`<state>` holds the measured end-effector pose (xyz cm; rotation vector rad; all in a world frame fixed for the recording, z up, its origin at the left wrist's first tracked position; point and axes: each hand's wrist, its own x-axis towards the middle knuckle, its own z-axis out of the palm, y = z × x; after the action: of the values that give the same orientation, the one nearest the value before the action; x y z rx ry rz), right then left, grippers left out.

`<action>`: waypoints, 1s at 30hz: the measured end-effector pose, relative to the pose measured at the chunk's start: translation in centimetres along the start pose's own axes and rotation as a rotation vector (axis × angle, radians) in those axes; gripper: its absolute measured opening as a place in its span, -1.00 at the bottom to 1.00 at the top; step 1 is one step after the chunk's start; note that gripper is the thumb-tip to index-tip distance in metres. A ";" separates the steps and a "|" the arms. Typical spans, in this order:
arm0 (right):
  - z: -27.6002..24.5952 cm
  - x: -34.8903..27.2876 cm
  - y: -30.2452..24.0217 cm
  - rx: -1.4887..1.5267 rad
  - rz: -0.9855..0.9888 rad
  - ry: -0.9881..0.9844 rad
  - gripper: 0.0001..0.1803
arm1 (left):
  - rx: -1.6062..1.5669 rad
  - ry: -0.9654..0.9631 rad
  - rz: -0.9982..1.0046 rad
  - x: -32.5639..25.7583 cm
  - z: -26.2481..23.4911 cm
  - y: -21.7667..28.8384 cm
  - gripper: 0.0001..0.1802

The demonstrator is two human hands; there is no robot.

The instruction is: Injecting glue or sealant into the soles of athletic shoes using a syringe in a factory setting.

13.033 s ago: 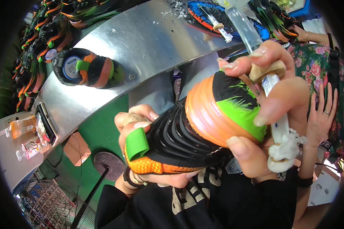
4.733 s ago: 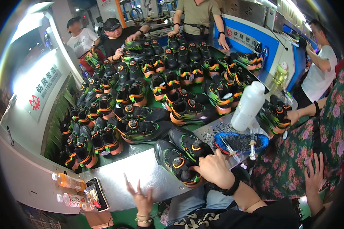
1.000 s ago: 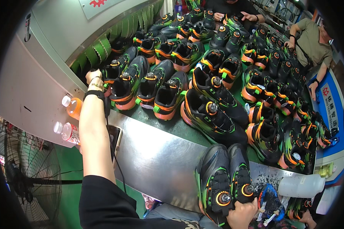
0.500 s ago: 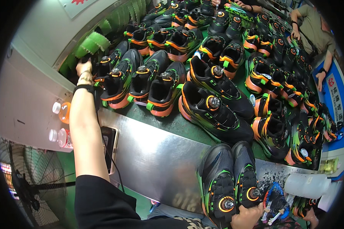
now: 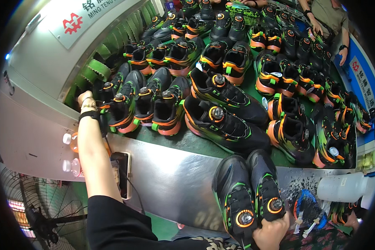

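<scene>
A single head-worn fisheye looks steeply down across a green conveyor [image 5: 196,143] packed with shoes, its far end running toward one o'clock. The wearer's left forearm enters close from seven o'clock; straight edges bow at the dark rim.

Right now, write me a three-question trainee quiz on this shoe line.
1. True or false: the left hand reaches to the shoes at the far left of the green belt.
2. What does the right hand touch?
A. the white plastic bottle
B. the pair of black shoes on the metal ledge
C. the floor fan
3. Fill in: beside the left forearm on the ledge lies a ____.

Key: 1 true; 2 B; 3 phone.
</scene>
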<state>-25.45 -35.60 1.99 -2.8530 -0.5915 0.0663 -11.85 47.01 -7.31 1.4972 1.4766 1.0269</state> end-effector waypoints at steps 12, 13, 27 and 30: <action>2.1 -0.3 1.0 -0.010 -0.059 0.098 -0.79 | -0.060 -0.952 0.877 -30.3 -14.9 29.0 -0.42; 2.0 -0.3 1.1 -0.002 -0.067 0.104 -0.79 | -0.056 -0.941 0.884 -33.2 -17.5 29.9 -0.42; 2.4 -0.2 2.3 -0.018 -0.109 0.159 -0.68 | 0.573 -0.536 0.991 -56.4 -17.3 -9.5 -0.57; 2.0 -1.0 1.7 -0.028 -0.150 0.173 -0.69 | 0.679 -0.594 1.151 -57.1 -16.4 -7.7 -0.57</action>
<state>-25.89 -37.06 -0.36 -2.7919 -0.7716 -0.2133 -29.89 -10.05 -9.73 2.9623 0.4326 0.5040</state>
